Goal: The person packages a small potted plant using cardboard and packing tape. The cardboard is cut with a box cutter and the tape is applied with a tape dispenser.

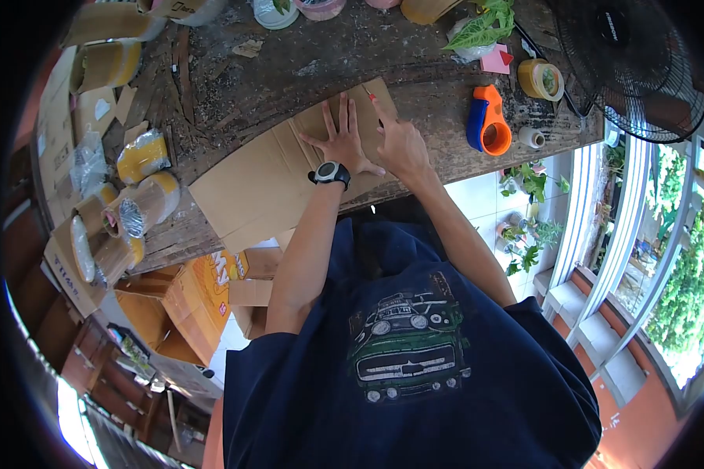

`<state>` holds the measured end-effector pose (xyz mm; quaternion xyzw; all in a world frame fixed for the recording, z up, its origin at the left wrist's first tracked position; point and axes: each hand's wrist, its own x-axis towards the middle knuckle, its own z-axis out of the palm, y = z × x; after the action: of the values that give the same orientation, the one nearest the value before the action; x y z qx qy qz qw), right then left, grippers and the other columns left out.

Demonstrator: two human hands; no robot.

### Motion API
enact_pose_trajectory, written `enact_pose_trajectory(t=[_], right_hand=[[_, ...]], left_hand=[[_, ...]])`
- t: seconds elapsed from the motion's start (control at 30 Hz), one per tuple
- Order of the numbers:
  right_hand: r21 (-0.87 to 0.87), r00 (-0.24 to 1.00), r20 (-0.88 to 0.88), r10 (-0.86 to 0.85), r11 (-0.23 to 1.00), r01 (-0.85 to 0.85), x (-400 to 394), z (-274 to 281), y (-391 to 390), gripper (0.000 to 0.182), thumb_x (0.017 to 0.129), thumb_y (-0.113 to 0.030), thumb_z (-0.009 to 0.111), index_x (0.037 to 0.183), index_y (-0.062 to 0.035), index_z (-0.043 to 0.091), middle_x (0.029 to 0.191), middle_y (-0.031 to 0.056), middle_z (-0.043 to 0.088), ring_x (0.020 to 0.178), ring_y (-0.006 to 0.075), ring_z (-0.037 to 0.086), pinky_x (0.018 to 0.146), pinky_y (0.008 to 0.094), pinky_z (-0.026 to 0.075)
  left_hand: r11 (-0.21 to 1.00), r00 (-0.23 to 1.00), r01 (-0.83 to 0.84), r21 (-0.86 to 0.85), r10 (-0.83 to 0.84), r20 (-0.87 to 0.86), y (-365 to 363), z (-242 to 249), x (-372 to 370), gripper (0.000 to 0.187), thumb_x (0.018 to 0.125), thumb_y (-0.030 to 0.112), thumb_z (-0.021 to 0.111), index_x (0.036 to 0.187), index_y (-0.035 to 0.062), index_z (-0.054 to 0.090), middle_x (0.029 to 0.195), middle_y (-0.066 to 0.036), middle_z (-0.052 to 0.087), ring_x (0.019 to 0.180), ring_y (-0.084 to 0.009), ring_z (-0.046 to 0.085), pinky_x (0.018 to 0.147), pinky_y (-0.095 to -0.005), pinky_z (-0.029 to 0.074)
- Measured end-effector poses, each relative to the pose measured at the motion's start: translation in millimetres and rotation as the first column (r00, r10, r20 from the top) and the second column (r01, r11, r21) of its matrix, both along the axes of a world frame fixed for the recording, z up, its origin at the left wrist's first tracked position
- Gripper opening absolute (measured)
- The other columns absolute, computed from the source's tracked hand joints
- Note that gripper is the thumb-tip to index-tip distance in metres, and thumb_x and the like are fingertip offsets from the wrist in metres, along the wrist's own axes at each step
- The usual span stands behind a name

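A flat sheet of brown cardboard (250,187) lies at an angle along the near edge of the dark wooden table. My left hand (343,141) is spread flat on it, fingers apart, with a watch on the wrist. Just right of it, my right hand (400,147) is closed around a small tool, mostly hidden by the fingers. The tool's red tip (371,97) shows near the sheet's upper right edge, beyond my extended index finger.
An orange and blue tape dispenser (490,125), a white spool (532,137) and a yellow tape roll (541,79) lie to the right, near a black fan (622,62). Taped cardboard rolls (143,155) line the left side. Tubs (275,12) stand at the far edge.
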<state>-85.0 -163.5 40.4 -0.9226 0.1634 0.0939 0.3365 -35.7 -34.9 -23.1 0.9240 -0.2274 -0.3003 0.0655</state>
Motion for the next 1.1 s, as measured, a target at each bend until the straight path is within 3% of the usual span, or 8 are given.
enact_pose_trajectory(t=[0.27, 0.4, 0.6, 0.77, 0.9, 0.97, 1.07, 1.1], right_hand=[[0.052, 0.993, -0.110, -0.034, 0.998, 0.040, -52.0, 20.6, 1.1, 0.071, 0.084, -0.002, 0.060, 0.150, -0.0159, 0.038, 0.084, 0.0307, 0.065, 0.082, 0.0507, 0.063, 0.073, 0.0571, 0.050], [0.081, 0.941, -0.338, -0.019, 0.995, 0.050, -130.3, 48.0, -8.8, 0.067, 0.084, -0.002, 0.060, 0.147, -0.0187, 0.044, 0.081, 0.0303, 0.066, 0.079, 0.0478, 0.065, 0.072, 0.0537, 0.051], [0.164, 0.994, 0.074, -0.078, 0.984, 0.065, -50.3, 40.4, -25.4, 0.058, 0.086, -0.004, 0.059, 0.142, -0.0120, 0.050, 0.085, 0.0302, 0.066, 0.083, 0.0491, 0.063, 0.074, 0.0552, 0.050], [0.032, 0.996, -0.085, -0.032, 0.999, 0.035, 8.4, 22.4, -15.0, 0.059, 0.087, -0.006, 0.058, 0.144, -0.0127, 0.047, 0.090, 0.0313, 0.066, 0.087, 0.0508, 0.063, 0.072, 0.0540, 0.048], [0.010, 0.954, -0.297, -0.041, 0.999, 0.046, -86.1, 40.8, -9.4, 0.073, 0.081, 0.005, 0.059, 0.149, -0.0176, 0.044, 0.091, 0.0307, 0.067, 0.086, 0.0505, 0.063, 0.076, 0.0535, 0.051], [0.058, 0.929, -0.370, -0.018, 0.997, 0.042, -134.1, 48.7, -17.4, 0.074, 0.079, 0.009, 0.058, 0.148, -0.0147, 0.045, 0.101, 0.0295, 0.068, 0.089, 0.0464, 0.067, 0.080, 0.0481, 0.054], [0.132, 0.975, -0.221, 0.001, 0.991, 0.029, -138.5, 44.5, -38.9, 0.066, 0.081, 0.010, 0.055, 0.144, -0.0093, 0.050, 0.109, 0.0269, 0.068, 0.095, 0.0394, 0.070, 0.084, 0.0409, 0.054], [0.195, 0.988, -0.097, -0.116, 0.972, 0.133, -84.1, 53.2, -36.3, 0.060, 0.082, 0.010, 0.052, 0.141, -0.0054, 0.052, 0.112, 0.0242, 0.069, 0.102, 0.0331, 0.070, 0.086, 0.0362, 0.053]], left_hand=[[1.000, 0.999, 0.000, 0.023, 0.000, -0.036, -1.6, 5.2, 3.5, 0.173, 0.027, 0.071, 0.088, 0.158, 0.0110, -0.007, 0.166, -0.001, -0.015, 0.151, -0.0373, -0.017, 0.092, -0.0917, 0.003], [0.998, 0.999, 0.005, 0.056, -0.002, -0.050, -2.5, 6.1, 4.1, 0.174, 0.027, 0.071, 0.088, 0.158, 0.0125, -0.011, 0.166, 0.000, -0.016, 0.150, -0.0366, -0.018, 0.093, -0.0916, 0.004], [0.997, 0.998, 0.003, 0.071, 0.001, -0.059, -5.4, 10.6, 6.0, 0.171, 0.030, 0.069, 0.088, 0.158, 0.0144, -0.011, 0.166, 0.001, -0.017, 0.151, -0.0364, -0.017, 0.093, -0.0917, 0.007], [0.999, 0.999, 0.000, 0.046, 0.002, -0.044, -2.6, 7.7, 3.3, 0.169, 0.031, 0.069, 0.089, 0.158, 0.0171, -0.010, 0.166, 0.003, -0.016, 0.151, -0.0360, -0.016, 0.092, -0.0920, 0.009], [0.996, 0.997, 0.004, 0.087, 0.003, -0.074, -4.7, 10.3, 3.6, 0.169, 0.031, 0.070, 0.088, 0.158, 0.0178, -0.010, 0.166, 0.003, -0.016, 0.151, -0.0356, -0.017, 0.091, -0.0926, 0.009], [0.997, 0.999, -0.003, 0.072, 0.007, -0.052, -4.3, 6.6, 4.9, 0.169, 0.030, 0.070, 0.087, 0.158, 0.0178, -0.010, 0.166, 0.003, -0.016, 0.151, -0.0357, -0.017, 0.091, -0.0929, 0.009], [0.997, 0.998, -0.004, 0.072, 0.008, -0.056, -4.9, 10.7, 5.2, 0.170, 0.030, 0.070, 0.088, 0.158, 0.0175, -0.011, 0.166, 0.003, -0.016, 0.150, -0.0357, -0.018, 0.091, -0.0931, 0.009], [0.999, 0.999, -0.010, 0.053, 0.013, -0.047, -6.6, 10.2, 8.0, 0.170, 0.030, 0.070, 0.088, 0.158, 0.0173, -0.011, 0.166, 0.002, -0.016, 0.150, -0.0357, -0.018, 0.091, -0.0930, 0.009]])
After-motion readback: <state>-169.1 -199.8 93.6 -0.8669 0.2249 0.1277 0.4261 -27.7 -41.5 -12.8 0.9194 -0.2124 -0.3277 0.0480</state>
